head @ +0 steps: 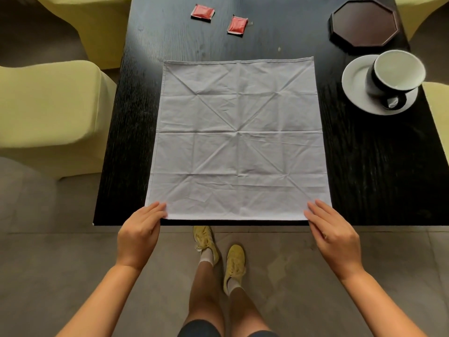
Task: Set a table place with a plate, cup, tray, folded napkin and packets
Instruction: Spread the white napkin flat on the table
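Note:
A white cloth napkin (238,139) lies spread flat and creased on the black table (364,166). My left hand (141,232) rests on its near left corner with fingers extended, and my right hand (332,232) rests the same way on its near right corner. Whether the thumbs pinch the hem is hidden. Two red packets (202,11) (237,25) lie at the far side. A dark octagonal tray (364,21) sits at the far right. A black cup with a white inside (396,74) stands on a white plate (354,81) at the right.
Pale yellow covered chairs (48,108) stand to the left of the table and at the far corners. Another yellow chair edge (437,113) shows at the right. My legs and yellow shoes (233,263) stand on the grey floor below the table's near edge.

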The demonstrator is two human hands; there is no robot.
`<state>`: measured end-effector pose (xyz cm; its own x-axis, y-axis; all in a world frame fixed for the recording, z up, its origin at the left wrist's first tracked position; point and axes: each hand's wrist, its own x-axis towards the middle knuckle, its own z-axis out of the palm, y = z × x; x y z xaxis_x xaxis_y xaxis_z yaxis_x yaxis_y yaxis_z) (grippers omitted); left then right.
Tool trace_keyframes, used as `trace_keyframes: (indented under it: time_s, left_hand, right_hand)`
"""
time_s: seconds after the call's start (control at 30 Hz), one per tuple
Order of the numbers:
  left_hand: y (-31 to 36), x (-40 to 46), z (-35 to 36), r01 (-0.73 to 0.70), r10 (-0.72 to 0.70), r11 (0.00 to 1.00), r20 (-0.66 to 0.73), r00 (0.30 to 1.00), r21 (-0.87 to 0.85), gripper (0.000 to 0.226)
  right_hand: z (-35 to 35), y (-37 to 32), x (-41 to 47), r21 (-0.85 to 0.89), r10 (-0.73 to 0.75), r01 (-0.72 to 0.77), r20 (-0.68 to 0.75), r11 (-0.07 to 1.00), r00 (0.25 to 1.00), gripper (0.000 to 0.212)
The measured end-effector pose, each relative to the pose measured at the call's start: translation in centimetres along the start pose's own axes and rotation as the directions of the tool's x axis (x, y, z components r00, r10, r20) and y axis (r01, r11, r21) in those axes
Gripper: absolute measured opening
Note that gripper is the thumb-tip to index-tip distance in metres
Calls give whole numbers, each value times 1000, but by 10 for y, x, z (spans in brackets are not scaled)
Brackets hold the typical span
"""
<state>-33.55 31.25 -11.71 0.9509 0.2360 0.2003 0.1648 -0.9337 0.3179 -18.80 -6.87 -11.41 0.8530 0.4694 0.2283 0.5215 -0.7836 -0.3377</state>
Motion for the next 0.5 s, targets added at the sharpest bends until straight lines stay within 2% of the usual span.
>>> trace_keyframes:
  time_s: [0.2, 0.33, 0.4, 0.5]
  left_hand:
    - [5, -8, -3, 39, -39, 998, 11, 999, -47, 27]
    - [40, 10, -1, 110, -115, 984, -32, 993, -141, 40]
    - [72, 28, 11, 104, -99, 986, 49, 994, -126, 49]
    - [113, 54, 40, 88, -80, 995, 192, 978, -37, 54]
  right_hand:
    - [-6, -2, 0, 15, 49, -50, 62, 999, 997, 29]
    - [-3, -28, 13, 113, 172, -168, -27, 979, 985, 37]
    - [9, -57, 31, 97, 169, -165, -32, 982, 985, 43]
    - [39, -102, 57, -30, 157, -155, 131, 988, 979, 53]
